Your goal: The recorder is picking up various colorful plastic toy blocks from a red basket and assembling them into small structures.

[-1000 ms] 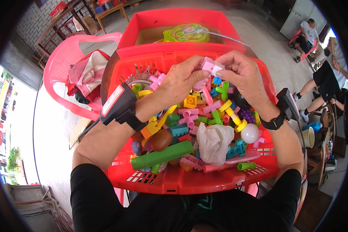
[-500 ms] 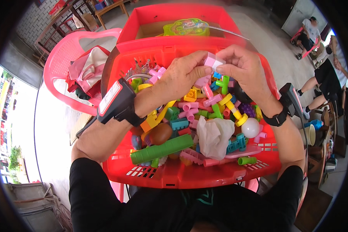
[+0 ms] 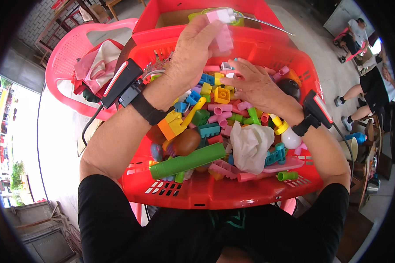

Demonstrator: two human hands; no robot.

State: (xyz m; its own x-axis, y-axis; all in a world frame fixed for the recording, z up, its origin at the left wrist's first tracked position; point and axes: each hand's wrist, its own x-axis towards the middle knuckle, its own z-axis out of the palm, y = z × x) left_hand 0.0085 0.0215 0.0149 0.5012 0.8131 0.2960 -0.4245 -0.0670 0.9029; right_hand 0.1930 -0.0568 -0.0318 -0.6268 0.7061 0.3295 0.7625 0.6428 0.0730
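Observation:
Raised over the far part of a red plastic basket [image 3: 197,200], my left hand [image 3: 189,55] pinches a small stack of pink and white building blocks [image 3: 224,39]. The stack is slightly blurred. My right hand [image 3: 263,90] holds nothing; its fingers are spread low over the loose toys, near a yellow block [image 3: 222,95]. Around the hands lie mixed blocks and pink pipe pieces. Closer to me are a green half-round piece [image 3: 188,161], a brown rounded toy [image 3: 186,142], a crumpled white sheet [image 3: 250,147] and a white ball [image 3: 290,138].
Behind the basket stands a red box [image 3: 145,22] with a yellow-green toy [image 3: 197,16] in it. A pink chair [image 3: 59,65] with cloths [image 3: 98,65] is at the left. Two people are at the far right, one seated.
My hands have moved apart. The left has carried the blocks up and away over the box edge; the right has let go and come down with fingers spread.

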